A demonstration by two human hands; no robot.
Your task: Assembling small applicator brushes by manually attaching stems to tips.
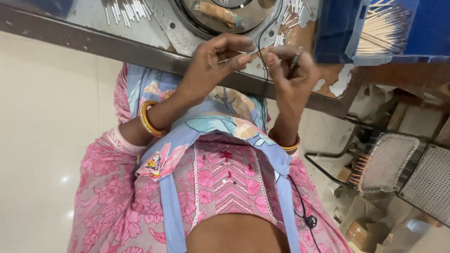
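Hands [220, 58] [290, 70] pinch thin stick [253, 52] — metal disc [225, 14], scattered sticks [126, 11] behind.

A small workshop: a worn metal-edged workbench [140, 51] with a round machine plate [225, 18], scattered white sticks [126, 11], and bundled thin sticks [382, 30] upper right.

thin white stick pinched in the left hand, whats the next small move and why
Probably bring the thin white stick across to the right hand. The left hand pinches it at the fingertips, pointing at the right hand, which grips a thin dark piece just beside it over the worn metal-edged table.
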